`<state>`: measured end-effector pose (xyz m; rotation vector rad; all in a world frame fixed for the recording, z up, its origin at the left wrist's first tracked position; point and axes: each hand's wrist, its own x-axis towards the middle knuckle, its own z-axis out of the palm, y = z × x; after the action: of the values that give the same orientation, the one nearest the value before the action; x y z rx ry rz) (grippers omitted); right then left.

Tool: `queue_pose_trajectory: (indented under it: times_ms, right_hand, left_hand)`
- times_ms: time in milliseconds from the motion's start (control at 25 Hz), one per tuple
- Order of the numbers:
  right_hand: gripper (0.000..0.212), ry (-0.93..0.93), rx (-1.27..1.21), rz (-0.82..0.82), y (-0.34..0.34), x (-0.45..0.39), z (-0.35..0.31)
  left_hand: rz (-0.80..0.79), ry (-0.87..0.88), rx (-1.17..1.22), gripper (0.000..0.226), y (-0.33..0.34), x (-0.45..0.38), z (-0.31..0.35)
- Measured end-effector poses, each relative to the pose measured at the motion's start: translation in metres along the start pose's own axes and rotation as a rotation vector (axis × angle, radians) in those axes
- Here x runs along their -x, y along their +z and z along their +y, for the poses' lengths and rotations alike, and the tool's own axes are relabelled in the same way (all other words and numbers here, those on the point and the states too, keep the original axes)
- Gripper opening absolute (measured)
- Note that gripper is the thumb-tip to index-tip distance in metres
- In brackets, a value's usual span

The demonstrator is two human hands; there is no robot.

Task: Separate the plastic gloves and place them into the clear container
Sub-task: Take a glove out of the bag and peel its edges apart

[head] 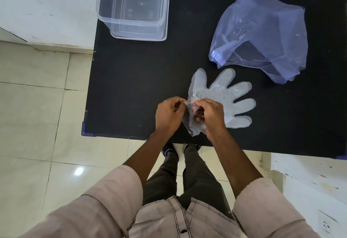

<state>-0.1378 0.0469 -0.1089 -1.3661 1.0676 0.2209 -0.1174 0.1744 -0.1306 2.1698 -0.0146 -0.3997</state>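
Observation:
A stack of thin translucent plastic gloves (pixel 223 95) lies on the black table (pixel 135 87), fingers spread toward the right. My left hand (pixel 169 114) and my right hand (pixel 210 114) both pinch the cuff end of the gloves near the table's front edge, where the plastic is crumpled and lifted. The clear container (pixel 135 6) stands at the table's far left corner, with nothing visible inside it.
A bluish plastic bag (pixel 262 36) lies crumpled at the far right of the table. Beige floor tiles lie to the left. My legs and shoes show just below the table's front edge.

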Motion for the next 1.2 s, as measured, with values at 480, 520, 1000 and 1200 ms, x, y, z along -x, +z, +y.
queue_pose_trajectory:
  times_ms: [480,520,1000,1200]
  right_hand:
    - [0.021,-0.116,0.069,0.027,-0.019,-0.005,0.001]
    - [0.021,-0.117,0.071,0.025,-0.018,-0.006,0.001]
    - [0.018,-0.208,0.155,0.045,-0.03,-0.013,0.005]
    - [0.017,-0.239,0.199,0.048,-0.027,-0.012,0.004]
  left_hand:
    - [0.296,0.107,-0.064,0.032,-0.018,-0.003,0.02]
    - [0.286,0.287,-0.139,0.034,-0.016,0.004,0.026]
    - [-0.131,0.304,-0.696,0.052,0.002,0.024,-0.025]
    - [-0.255,0.437,-0.87,0.059,0.012,0.022,-0.022]
